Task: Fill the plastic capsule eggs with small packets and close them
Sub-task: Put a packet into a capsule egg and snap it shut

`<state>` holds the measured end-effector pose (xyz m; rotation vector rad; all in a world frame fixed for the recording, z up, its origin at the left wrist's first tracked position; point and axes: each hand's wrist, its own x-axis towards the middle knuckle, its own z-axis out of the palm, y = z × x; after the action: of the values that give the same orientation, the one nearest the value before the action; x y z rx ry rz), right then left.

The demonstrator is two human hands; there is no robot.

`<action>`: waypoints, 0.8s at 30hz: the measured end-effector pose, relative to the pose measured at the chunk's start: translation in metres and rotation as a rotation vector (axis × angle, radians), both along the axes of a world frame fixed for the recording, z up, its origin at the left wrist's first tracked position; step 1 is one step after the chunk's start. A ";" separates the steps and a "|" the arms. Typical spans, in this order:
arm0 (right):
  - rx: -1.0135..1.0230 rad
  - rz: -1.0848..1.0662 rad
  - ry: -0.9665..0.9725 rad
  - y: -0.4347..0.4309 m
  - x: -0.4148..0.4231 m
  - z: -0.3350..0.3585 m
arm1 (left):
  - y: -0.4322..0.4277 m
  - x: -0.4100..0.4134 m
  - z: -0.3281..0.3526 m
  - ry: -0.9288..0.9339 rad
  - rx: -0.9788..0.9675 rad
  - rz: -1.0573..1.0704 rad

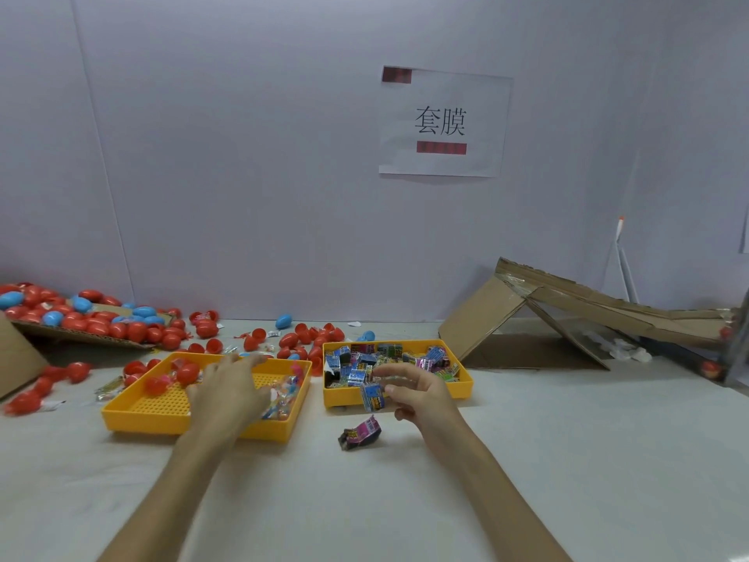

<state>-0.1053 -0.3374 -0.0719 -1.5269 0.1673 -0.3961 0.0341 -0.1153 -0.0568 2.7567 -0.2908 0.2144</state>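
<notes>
Two yellow trays stand side by side on the white table. The left tray [142, 415] holds a few red capsule eggs [187, 373] and clear candy packets [279, 403]. My left hand [235, 389] reaches over it with fingers spread, blurred, holding nothing that I can see. The right tray [458, 389] is full of small printed packets [364, 358]. My right hand [417, 393] hovers at its front edge and pinches a blue packet [373, 397]. A pink and black packet [360, 434] lies on the table just below.
Many red and blue capsule eggs [97, 324] are heaped on a cardboard sheet and scattered at the back left. A folded cardboard ramp [567, 314] leans at the back right. A paper sign [444, 121] hangs on the wall.
</notes>
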 end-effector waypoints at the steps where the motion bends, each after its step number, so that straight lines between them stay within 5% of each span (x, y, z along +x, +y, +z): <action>1: -0.009 0.001 0.010 0.001 0.000 0.000 | 0.006 0.006 -0.002 0.075 0.052 0.005; 9: -0.025 -0.029 0.055 0.001 0.001 -0.001 | 0.006 0.010 -0.009 -0.006 -0.228 -0.048; 14: -0.058 -0.067 0.030 0.002 0.001 -0.001 | -0.014 -0.020 0.005 -0.123 -0.629 -0.213; 19: 0.022 -0.074 0.031 0.000 0.001 0.001 | -0.036 -0.060 0.003 0.157 -0.927 -0.523; 24: 0.034 -0.073 -0.029 -0.001 0.001 -0.001 | -0.048 -0.066 -0.009 0.486 -1.237 -0.468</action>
<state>-0.1044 -0.3388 -0.0730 -1.4843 0.2063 -0.4711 -0.0319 -0.1629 -0.0660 1.3993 -0.4508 -0.3089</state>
